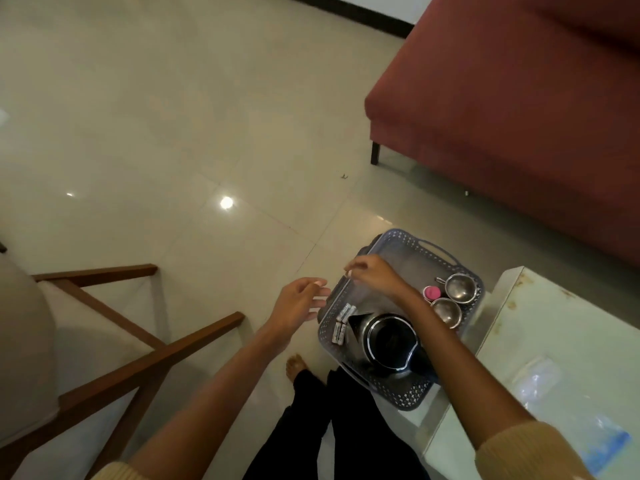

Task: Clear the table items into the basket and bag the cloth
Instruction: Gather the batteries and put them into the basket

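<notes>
Basket beside table corner: one kettle, two cups, one pink-capped jar, packets uncountable. Left hand slack, empty, at rim. Right hand pinches one small pale item above.

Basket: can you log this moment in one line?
basket: kettle, two cups, sachets inside | left hand: open beside it | right hand: curled above it, contents unclear

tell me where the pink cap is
Head view, right of centre: the pink cap sits inside the basket, just left of the two metal cups.
</notes>
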